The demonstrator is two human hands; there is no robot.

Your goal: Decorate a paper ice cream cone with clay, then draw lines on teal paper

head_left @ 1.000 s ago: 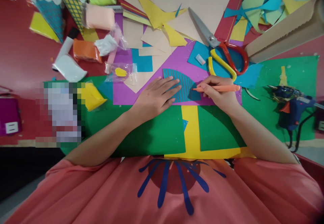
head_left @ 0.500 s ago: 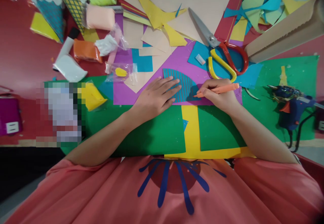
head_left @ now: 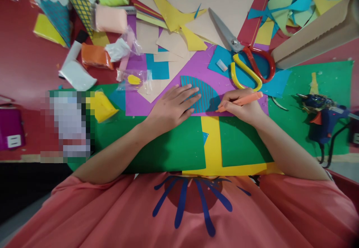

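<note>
A blue paper piece [head_left: 206, 92] with a curved edge and dark stripes lies on a purple sheet [head_left: 165, 107]. My left hand [head_left: 176, 106] rests flat with fingers spread over the piece's left part. In my right hand [head_left: 241, 106] is an orange marker [head_left: 248, 98], gripped between thumb and fingers. Its tip is near the lower right edge of the striped piece; whether it touches the paper I cannot tell. Open-handled scissors [head_left: 238, 48] with one red and one yellow loop lie just beyond my right hand.
Packets of clay [head_left: 97, 56] and decorated paper cones [head_left: 57, 14] lie at the left. A blue glue gun [head_left: 322, 124] rests on the green sheet [head_left: 294, 121] at the right. Paper offcuts [head_left: 288, 5] pile up at the far right. A cardboard piece [head_left: 314, 34] stands nearby.
The marker's tip has shifted slightly down and toward the lower edge of the striped piece, my right hand moving with it. My left hand stays in place.
</note>
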